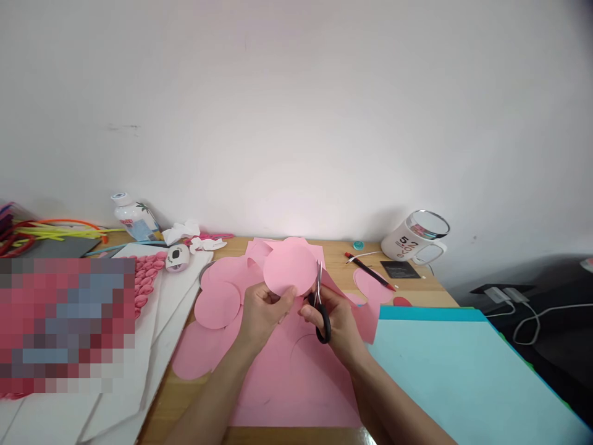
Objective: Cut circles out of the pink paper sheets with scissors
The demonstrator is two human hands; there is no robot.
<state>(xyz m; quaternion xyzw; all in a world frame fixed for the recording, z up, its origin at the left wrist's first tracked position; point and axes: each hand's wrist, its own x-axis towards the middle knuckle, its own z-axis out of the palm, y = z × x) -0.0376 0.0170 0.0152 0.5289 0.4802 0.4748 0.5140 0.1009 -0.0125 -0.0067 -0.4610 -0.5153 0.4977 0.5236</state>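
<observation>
Pink paper, cut to a smooth round disc (291,266), stands tilted up above the middle of the bench, where I can see nearly its whole face. The person's left hand (265,314) pinches it at the lower edge, thumb in front. The right hand (337,321) is closed around black-handled metal scissors (317,293), their blades pointing upward at the disc's right edge; from where I stand I cannot tell whether they bite into the paper. Both hands are close together but apart.

Under the forearms lies a large pink sheet (287,398) with faint curved lines on it, and more pink paper circles (217,305) overlap to the left on the pale wooden bench (185,405). A curved pink offcut (370,321) hangs just beyond the right hand. Further right are a black pencil with red ends (369,271), a black square card (399,269) and a tilted-looking white mug with a metal rim (407,241), near a pale blue sheet (449,371). Over on the left I see a white plastic bottle (136,219), crumpled white tissues (180,232), a small rounded white gadget (178,258) and stacked white boards (143,371).
</observation>
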